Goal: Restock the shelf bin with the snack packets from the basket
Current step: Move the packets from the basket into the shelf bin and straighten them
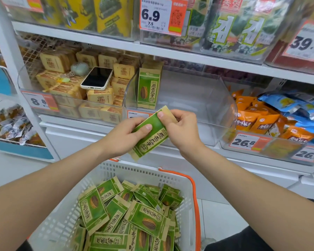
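I'm in a shop: white shelves (98, 39) carry clear bins (208, 98) of packaged snacks (257, 122), orange price tags (159, 15) reading 6.9, 26.8 and 39.8 hang on the bin fronts, and a shopping basket (134, 171) stands below.

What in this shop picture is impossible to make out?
All in the head view:
- Price label on the clear bin: partly covered by the held packet and the left hand.
- Basket: near end cut off by the bottom edge; lower packets buried under the top layer.
- Small print on the 6.9 tag: too small, blurred.
- Packets behind the standing packet: count hidden by it.
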Action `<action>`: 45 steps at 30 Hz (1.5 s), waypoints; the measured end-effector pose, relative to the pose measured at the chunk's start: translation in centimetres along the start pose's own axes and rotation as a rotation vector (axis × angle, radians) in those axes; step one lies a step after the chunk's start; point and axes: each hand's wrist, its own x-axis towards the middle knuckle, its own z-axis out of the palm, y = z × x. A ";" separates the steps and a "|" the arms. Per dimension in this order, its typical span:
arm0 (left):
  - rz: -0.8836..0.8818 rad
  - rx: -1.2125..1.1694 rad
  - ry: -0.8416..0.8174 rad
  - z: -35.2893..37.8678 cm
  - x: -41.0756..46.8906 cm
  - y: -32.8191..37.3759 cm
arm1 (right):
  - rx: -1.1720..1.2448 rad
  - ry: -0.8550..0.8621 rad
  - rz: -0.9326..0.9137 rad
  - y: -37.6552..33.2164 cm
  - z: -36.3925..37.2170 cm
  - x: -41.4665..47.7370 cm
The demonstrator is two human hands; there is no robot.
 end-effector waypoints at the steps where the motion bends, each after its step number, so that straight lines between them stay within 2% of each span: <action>1: 0.027 -0.011 0.033 0.1 0.2 0.4 | 0.020 0.023 -0.004 -0.6 -0.1 0.4; 4: 0.120 0.068 0.250 0.5 0.7 1.9 | 0.213 0.104 0.039 -2.5 -0.2 0.9; 6: 0.164 0.152 0.427 0.7 1.0 2.7 | 0.339 0.058 0.081 -3.4 0.0 0.7; 8: 0.181 0.206 0.547 1.1 1.3 3.4 | 0.343 -0.037 0.113 -3.8 0.4 0.4; 12: 0.194 0.327 0.649 1.3 2.3 3.9 | 0.266 -0.093 0.135 -4.2 1.1 1.2; 15: 0.174 0.531 0.703 0.3 3.5 3.3 | 0.255 -0.055 0.148 -4.5 1.5 3.4; 17: 0.150 0.609 0.756 -0.6 4.1 3.0 | 0.286 -0.013 0.220 -4.7 1.5 5.2; 19: 0.160 0.688 0.744 -1.3 4.3 2.8 | 0.350 0.046 0.306 -4.5 1.3 7.2; 22: 0.114 0.730 0.610 -1.9 4.5 2.3 | 0.350 0.183 0.326 -2.9 1.0 10.4; 25: 0.073 0.721 0.485 -2.1 4.8 1.5 | 0.103 0.247 0.193 -1.0 1.0 12.7; 30: 0.071 0.756 0.472 -2.7 5.1 1.5 | -0.324 0.037 -0.016 0.2 1.8 14.1; 37: 0.097 0.744 0.473 -2.7 5.3 1.2 | -0.694 0.001 -0.007 1.9 3.2 15.8; 45: 0.111 0.740 0.464 -2.8 5.3 1.1 | -0.699 -0.006 0.040 1.1 4.5 15.9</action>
